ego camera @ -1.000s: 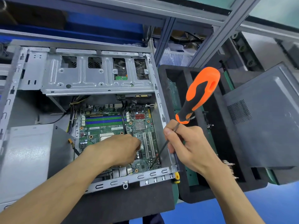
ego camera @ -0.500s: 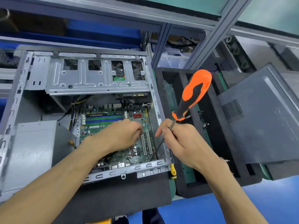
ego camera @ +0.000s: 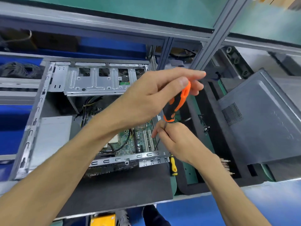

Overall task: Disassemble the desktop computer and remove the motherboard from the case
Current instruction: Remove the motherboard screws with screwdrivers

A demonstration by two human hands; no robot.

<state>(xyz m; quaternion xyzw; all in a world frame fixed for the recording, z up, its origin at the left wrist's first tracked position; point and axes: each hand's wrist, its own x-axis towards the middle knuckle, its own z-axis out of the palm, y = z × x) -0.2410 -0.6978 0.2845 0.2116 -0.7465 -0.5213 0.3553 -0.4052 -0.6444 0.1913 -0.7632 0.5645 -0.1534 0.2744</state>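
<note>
Left hand (ego camera: 146, 98) fingers grasped the orange screwdriver (ego camera: 177, 101) handle at frame centre, right hand (ego camera: 172, 139) fingers pinched its shaft, above the motherboard (ego camera: 130, 141) in the open case (ego camera: 39, 111).

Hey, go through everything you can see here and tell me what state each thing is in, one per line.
computer case: side open, interior exposed
motherboard: still seated inside the case
screwdriver: tilted, tip down near the board's right edge
left hand: on the screwdriver's orange handle
right hand: pinching the screwdriver's shaft
side panel: off, lying to the right
yellow-handled tool: lying beside the case, untouched
</note>
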